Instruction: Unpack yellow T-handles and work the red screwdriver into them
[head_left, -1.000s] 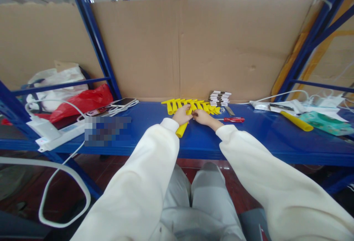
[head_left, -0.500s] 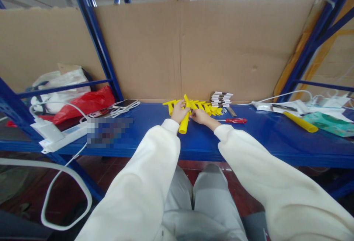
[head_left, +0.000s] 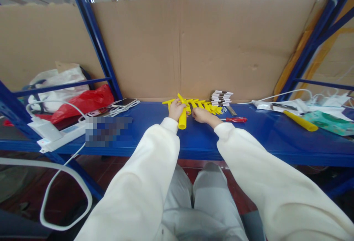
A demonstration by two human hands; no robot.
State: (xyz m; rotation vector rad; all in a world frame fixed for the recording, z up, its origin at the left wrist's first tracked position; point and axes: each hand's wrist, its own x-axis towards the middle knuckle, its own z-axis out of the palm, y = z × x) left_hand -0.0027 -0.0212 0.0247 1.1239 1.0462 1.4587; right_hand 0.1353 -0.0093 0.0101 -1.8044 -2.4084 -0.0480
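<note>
Left hand [head_left: 175, 110] partly hides the yellow piece [head_left: 182, 121]. Near the right hand [head_left: 201, 115], small pieces [head_left: 224, 110], possibly metal, are too indistinct to identify.

Before you, one blue bench [head_left: 199, 139], smooth-topped. On it, at your centre: a row of yellow pieces [head_left: 214, 109], partly hidden; a stack of white bundles [head_left: 221, 99] with dark bands; a red-handled screwdriver [head_left: 236, 119]. To your right: one yellow tapered tube [head_left: 300, 121] beside a green packet [head_left: 329, 123]. To your left: a phone [head_left: 126, 102], white cables [head_left: 131, 106], a white power strip [head_left: 65, 134].
</note>
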